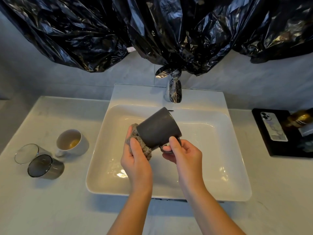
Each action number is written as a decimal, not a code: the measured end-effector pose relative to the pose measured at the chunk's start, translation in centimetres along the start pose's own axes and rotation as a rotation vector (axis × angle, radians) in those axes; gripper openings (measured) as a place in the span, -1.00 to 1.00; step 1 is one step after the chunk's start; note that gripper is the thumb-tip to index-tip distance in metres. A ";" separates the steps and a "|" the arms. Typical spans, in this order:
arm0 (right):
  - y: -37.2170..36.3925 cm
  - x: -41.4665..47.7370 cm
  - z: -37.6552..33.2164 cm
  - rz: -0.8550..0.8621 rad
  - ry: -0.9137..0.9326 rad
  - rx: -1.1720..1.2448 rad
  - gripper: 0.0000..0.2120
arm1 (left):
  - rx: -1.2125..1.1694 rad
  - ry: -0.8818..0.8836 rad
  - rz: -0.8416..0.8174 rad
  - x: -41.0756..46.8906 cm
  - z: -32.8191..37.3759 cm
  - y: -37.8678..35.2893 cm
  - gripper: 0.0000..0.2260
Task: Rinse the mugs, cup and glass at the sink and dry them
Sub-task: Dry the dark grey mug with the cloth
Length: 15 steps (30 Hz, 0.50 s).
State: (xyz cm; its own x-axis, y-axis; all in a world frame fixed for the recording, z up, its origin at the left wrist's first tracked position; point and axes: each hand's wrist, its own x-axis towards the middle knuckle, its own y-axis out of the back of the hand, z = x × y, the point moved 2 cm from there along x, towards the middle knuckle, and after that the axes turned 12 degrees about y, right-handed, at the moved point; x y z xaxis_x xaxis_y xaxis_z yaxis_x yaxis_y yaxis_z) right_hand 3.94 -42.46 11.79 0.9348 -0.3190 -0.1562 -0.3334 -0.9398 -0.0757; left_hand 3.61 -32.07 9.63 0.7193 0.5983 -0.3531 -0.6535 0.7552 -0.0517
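A dark grey mug (159,128) is held tilted over the white sink (237,167), its base pointing up toward the tap. My right hand (183,153) pinches the mug's handle. My left hand (135,158) grips a grey-brown cloth (140,145) pressed against the mug's mouth and rim. On the counter at the left stand a white mug (72,143) with yellowish liquid in it, a clear glass (27,153) and a smoky grey cup (45,167).
A chrome tap (172,92) stands behind the basin, with no water running. Black plastic sheeting (152,31) hangs over the wall above. At the right, a black tray (264,133) holds a phone (272,126) and an amber bottle (301,119).
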 end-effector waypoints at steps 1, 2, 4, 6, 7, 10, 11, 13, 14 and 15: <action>0.0 0.0 0.0 -0.004 -0.008 -0.004 -0.80 | 0.020 -0.048 -0.011 0.2 0.0 0.2 -0.67; -0.1 -0.2 0.1 -0.006 -0.017 -0.005 -0.80 | 0.041 -0.097 -0.017 0.6 0.0 0.4 -0.67; -0.1 -0.5 0.2 0.009 -0.064 0.018 -0.79 | 0.107 -0.227 -0.008 1.0 0.2 0.7 -0.66; -0.2 -0.6 0.4 0.035 -0.134 0.084 -0.78 | 0.170 -0.392 -0.033 1.0 0.5 0.5 -0.65; -0.2 -0.5 0.4 0.047 -0.170 0.144 -0.77 | 0.197 -0.478 -0.068 1.0 0.5 0.4 -0.64; -0.2 0.1 0.5 0.081 -0.287 0.320 -0.75 | 0.316 -0.722 -0.171 1.0 0.4 0.1 -0.64; -0.2 0.2 0.5 0.093 -0.341 0.386 -0.75 | 0.349 -0.794 -0.205 1.1 0.5 0.1 -0.65; -0.1 0.2 0.4 0.127 -0.466 0.558 -0.78 | 0.411 -0.938 -0.280 1.4 0.6 0.2 -0.69; -0.1 0.2 0.3 0.154 -0.516 0.643 -0.80 | 0.438 -0.997 -0.322 1.5 0.8 0.2 -0.72; -0.1 0.2 0.2 0.184 -0.549 0.711 -0.81 | 0.462 -1.039 -0.362 1.6 1.1 0.3 -0.74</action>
State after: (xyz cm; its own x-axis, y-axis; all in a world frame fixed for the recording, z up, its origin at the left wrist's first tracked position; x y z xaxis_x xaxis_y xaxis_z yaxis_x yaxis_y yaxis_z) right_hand 4.12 -42.42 11.54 0.7305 -0.1818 -0.6582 -0.6381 -0.5252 -0.5631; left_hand 4.78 -30.57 10.07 0.8297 0.1001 0.5491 -0.3796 0.8224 0.4238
